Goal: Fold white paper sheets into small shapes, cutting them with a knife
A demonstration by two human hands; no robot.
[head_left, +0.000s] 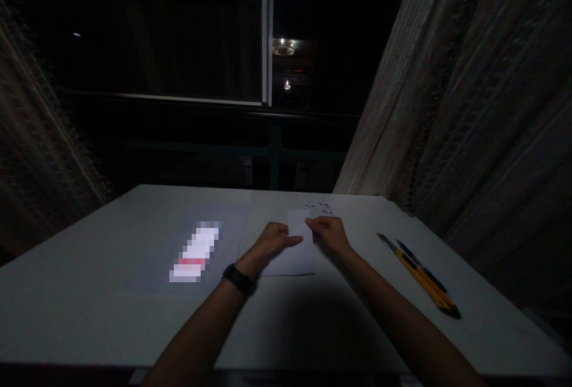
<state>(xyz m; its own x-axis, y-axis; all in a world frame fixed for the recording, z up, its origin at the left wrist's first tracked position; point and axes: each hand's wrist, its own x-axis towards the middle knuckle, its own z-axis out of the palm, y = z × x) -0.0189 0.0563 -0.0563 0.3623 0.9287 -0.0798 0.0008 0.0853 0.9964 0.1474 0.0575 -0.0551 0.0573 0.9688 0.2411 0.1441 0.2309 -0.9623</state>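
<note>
My left hand [270, 244], with a black watch on its wrist, and my right hand [329, 233] meet over a small white sheet of paper [298, 223] on the white table [89, 292]. Both hands pinch the paper's upper part, left fingers at its left edge, right fingers at its right edge. The upper part of the paper stands up between them; its lower part [295, 265] lies flat on the table. The scene is dim.
A larger grey sheet [147, 256] with a blurred label lies to the left. A yellow utility knife [420, 277] and a dark pen [422, 265] lie at the right. A few tiny paper scraps [319, 205] lie beyond the hands. Curtains hang either side of a dark window.
</note>
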